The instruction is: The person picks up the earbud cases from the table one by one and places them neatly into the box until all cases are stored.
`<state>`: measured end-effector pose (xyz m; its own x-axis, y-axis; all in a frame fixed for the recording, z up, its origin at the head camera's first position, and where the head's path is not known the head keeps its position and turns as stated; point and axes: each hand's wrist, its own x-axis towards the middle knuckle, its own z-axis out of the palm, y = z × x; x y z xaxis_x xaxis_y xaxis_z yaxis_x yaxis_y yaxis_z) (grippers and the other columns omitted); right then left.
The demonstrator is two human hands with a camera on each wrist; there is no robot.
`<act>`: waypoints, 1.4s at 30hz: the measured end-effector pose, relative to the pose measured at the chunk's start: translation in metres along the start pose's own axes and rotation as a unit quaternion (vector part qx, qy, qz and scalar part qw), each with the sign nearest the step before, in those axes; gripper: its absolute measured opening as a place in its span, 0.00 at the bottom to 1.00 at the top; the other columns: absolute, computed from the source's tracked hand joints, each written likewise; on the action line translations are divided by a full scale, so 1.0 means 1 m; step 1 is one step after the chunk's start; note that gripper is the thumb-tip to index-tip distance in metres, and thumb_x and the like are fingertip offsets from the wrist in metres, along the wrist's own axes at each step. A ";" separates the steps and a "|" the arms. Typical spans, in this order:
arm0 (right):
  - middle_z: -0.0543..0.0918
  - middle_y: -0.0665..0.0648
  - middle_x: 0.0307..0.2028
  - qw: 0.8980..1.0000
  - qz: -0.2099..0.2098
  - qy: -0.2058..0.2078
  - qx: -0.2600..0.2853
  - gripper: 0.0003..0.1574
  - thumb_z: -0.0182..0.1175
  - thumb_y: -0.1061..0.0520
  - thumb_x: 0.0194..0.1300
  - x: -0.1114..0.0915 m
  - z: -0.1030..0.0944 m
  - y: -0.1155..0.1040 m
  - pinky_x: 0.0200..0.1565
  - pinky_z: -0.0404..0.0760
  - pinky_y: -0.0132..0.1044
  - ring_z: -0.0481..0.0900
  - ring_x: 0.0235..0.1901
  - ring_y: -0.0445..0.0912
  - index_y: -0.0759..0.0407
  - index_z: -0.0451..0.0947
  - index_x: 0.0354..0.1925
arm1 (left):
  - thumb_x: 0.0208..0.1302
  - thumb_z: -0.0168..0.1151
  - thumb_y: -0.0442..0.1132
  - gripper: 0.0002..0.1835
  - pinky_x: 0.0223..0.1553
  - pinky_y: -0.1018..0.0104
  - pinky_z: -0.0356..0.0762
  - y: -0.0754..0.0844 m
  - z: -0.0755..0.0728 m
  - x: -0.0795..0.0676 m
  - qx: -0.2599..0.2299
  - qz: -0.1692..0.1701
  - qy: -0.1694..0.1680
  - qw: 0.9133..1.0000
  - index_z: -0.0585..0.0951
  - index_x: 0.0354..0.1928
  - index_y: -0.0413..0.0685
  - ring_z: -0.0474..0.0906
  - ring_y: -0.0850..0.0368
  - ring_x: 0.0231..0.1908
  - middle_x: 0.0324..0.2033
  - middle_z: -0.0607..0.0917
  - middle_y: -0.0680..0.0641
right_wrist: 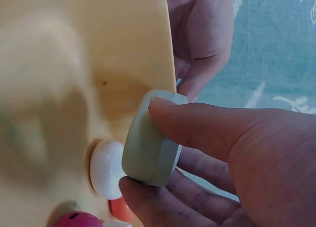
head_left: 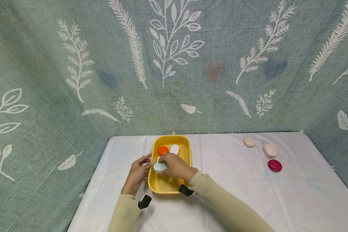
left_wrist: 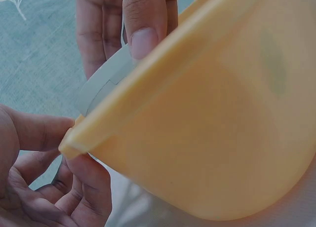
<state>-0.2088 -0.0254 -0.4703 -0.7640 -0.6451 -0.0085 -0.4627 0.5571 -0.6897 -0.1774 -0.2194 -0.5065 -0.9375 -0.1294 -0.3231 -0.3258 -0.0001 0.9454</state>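
Observation:
My right hand (head_left: 176,166) pinches a pale green oval case (head_left: 160,167) with a seam round its side, thumb on one face and fingers on the other. It is held at the left wall of a yellow plastic tub (head_left: 162,187). My left hand (head_left: 136,175) pinches the tub's rim (left_wrist: 116,106) on that same side. Inside the tub lie an orange rounded piece (head_left: 163,150) and a white oval piece (head_left: 174,149). Another white piece (right_wrist: 106,170) shows beside the green case in the right wrist view, with a pink piece (right_wrist: 79,220) bearing a small dark slot.
On the white-covered table (head_left: 220,174), at the right, are a pale peach round piece (head_left: 249,142), a larger pale pink oval piece (head_left: 270,150) and a crimson oval piece (head_left: 275,165). A grey-green leaf-patterned cloth (head_left: 208,106) hangs behind the table and along its sides.

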 end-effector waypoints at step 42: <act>0.85 0.64 0.52 0.977 0.047 0.170 0.118 0.21 0.70 0.71 0.66 -0.076 -0.065 0.046 0.52 0.87 0.45 0.85 0.53 0.59 0.69 0.83 0.57 | 0.77 0.59 0.30 0.25 0.30 0.69 0.78 -0.001 0.000 0.001 0.004 -0.010 0.007 1.000 0.76 0.73 0.45 0.77 0.57 0.32 0.55 0.76 0.41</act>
<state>-0.2017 0.0830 -0.4547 -0.9221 -0.3634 0.1328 -0.2966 0.4435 -0.8458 -0.1782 -0.2197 -0.5081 -0.9286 -0.1441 -0.3419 -0.3462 0.0049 0.9382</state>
